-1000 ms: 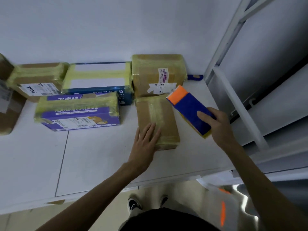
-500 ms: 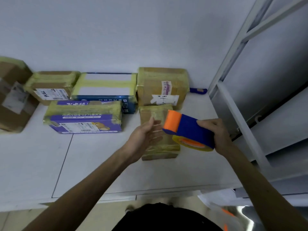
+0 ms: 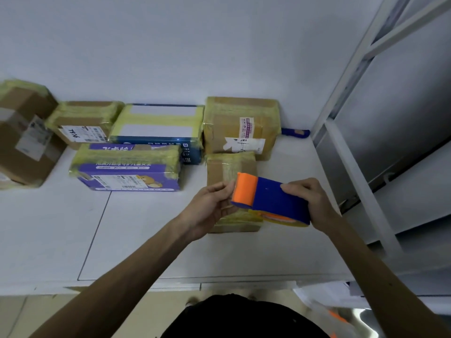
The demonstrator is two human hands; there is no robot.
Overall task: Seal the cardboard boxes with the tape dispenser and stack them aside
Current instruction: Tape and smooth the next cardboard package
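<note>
One dispenser [image 3: 275,198], blue with an orange front, hangs over the near box [image 3: 229,167], one of six taped boxes on the table [image 3: 146,228]. The right hand [image 3: 310,201] grips its blue rear. The left hand [image 3: 210,206] pinches its orange end, fingertips partly hidden. The leftmost box [image 3: 22,132] is cut off by the frame. The purple box [image 3: 129,167] bears Chinese print, too blurred to read.

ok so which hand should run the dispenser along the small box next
Right, probably. The right hand grips the dispenser by its blue body, just above the small box. The left hand only pinches the orange end, so it seems better used to steady the box.
</note>
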